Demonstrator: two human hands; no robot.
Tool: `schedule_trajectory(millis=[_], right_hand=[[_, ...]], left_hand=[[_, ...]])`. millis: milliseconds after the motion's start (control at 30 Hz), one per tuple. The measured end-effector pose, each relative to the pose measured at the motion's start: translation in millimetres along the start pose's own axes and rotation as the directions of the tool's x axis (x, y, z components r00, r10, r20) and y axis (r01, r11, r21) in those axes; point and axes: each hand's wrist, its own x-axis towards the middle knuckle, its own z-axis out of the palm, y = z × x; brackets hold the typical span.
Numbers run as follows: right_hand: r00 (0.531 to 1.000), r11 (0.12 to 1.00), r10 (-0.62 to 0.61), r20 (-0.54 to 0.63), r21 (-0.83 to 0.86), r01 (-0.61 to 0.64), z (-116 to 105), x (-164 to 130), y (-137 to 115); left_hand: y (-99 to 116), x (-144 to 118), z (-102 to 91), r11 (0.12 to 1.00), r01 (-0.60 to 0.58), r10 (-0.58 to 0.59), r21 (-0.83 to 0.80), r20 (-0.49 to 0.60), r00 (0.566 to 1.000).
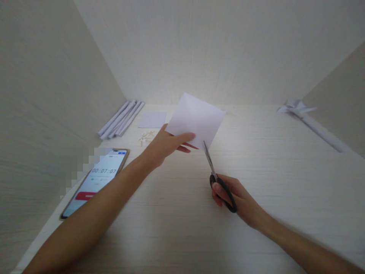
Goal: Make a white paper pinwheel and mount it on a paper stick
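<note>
My left hand (pixel 167 146) pinches the near-left edge of a white square sheet of paper (pixel 196 118) and holds it tilted above the pale wooden table (pixel 176 213). My right hand (pixel 232 196) grips black-handled scissors (pixel 218 179) with fingers through the loops. The blades point up and away, and their tips touch the paper's lower corner. The blades look nearly closed.
A phone (pixel 97 179) showing a timer lies at the left. Several rolled paper tubes (pixel 121 118) lie at the back left, with a small flat paper square (pixel 152 119) and a few small wooden sticks (pixel 146 137) beside them. A paper pinwheel on a rolled stick (pixel 310 120) lies at the right. Walls enclose three sides.
</note>
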Motion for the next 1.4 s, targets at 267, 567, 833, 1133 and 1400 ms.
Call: schedule_trajectory(millis=[267, 567, 833, 1133, 1400], right_hand=[[1.0, 1.0, 0.013, -0.011, 0.01, -0.013, 0.5, -0.4, 0.9], [1.0, 1.0, 0.015, -0.01, 0.006, -0.015, 0.6, 0.0, 1.4], [1.0, 1.0, 0.021, -0.007, -0.008, -0.021, 0.2, -0.7, 3.2], [0.999, 0.999, 0.045, -0.015, 0.029, -0.045, 1.0, -1.2, 2.7], [0.998, 0.998, 0.056, -0.011, 0.039, -0.055, 0.3, -1.1, 2.7]], left_hand=[[0.2, -0.2, 0.1, 1.0, 0.009, -0.009, 0.027, -0.001, 1.0], [0.1, 0.2, -0.5, 1.0, 0.001, -0.002, 0.011, 0.011, 1.0], [2.7, -0.3, 0.2, 1.0, 0.01, -0.01, 0.025, 0.007, 1.0], [0.9, 0.5, -0.5, 1.0, 0.007, -0.008, 0.029, 0.018, 1.0], [1.1, -0.1, -1.3, 1.0, 0.0, -0.001, 0.021, 0.037, 0.999]])
